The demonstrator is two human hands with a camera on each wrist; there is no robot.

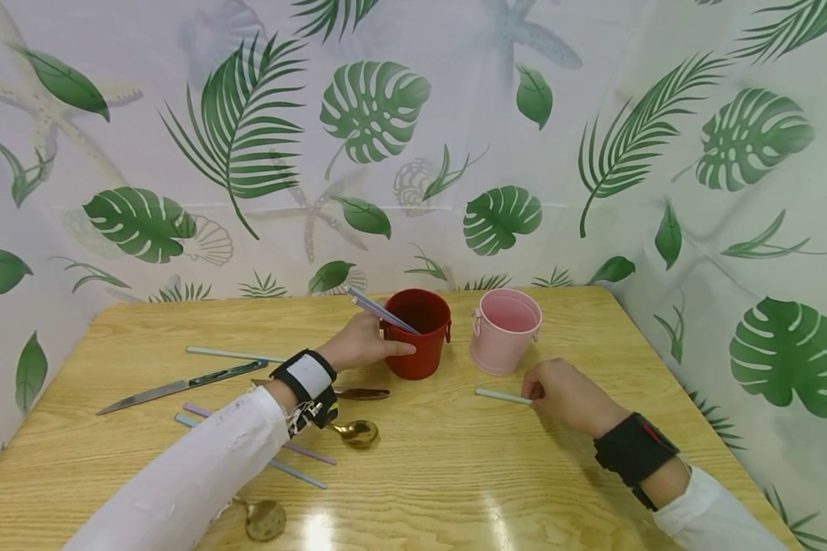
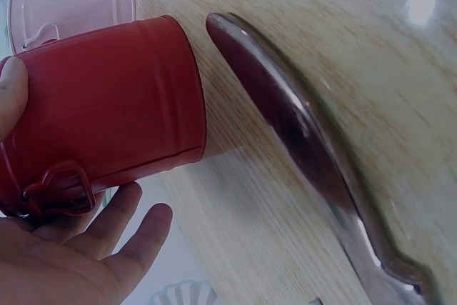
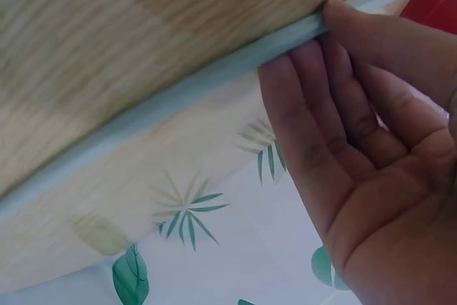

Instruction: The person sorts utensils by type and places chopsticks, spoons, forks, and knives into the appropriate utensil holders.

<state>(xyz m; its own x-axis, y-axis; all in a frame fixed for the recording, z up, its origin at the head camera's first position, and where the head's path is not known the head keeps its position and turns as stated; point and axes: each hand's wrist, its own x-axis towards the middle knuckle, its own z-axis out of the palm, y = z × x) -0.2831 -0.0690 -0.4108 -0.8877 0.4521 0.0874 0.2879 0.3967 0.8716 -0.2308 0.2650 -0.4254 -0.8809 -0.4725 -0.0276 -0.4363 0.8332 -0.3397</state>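
My left hand [image 1: 365, 343] holds the red bucket [image 1: 416, 360] by its side, thumb on the front and fingers behind. Several blue and purple straws [image 1: 384, 312] lean out over that bucket's rim to the left. In the left wrist view, the thumb lies on one side of the red bucket [image 2: 114, 98] and the other fingers reach past its handle. Between thumb and fingertips, my right hand [image 1: 568, 394] pinches a pale green straw [image 1: 503, 396] low over the table. A pink bucket [image 1: 499, 348] stands just behind that straw.
Beneath and around my left arm lie a knife [image 1: 158, 392], a pale green straw [image 1: 223, 353], a purple straw [image 1: 310, 454], a blue straw [image 1: 296, 473] and a gold spoon [image 1: 358, 434]. Another spoon [image 1: 265, 520] is nearer the front. A shiny brown utensil handle [image 1: 361, 393] points toward the red bucket.
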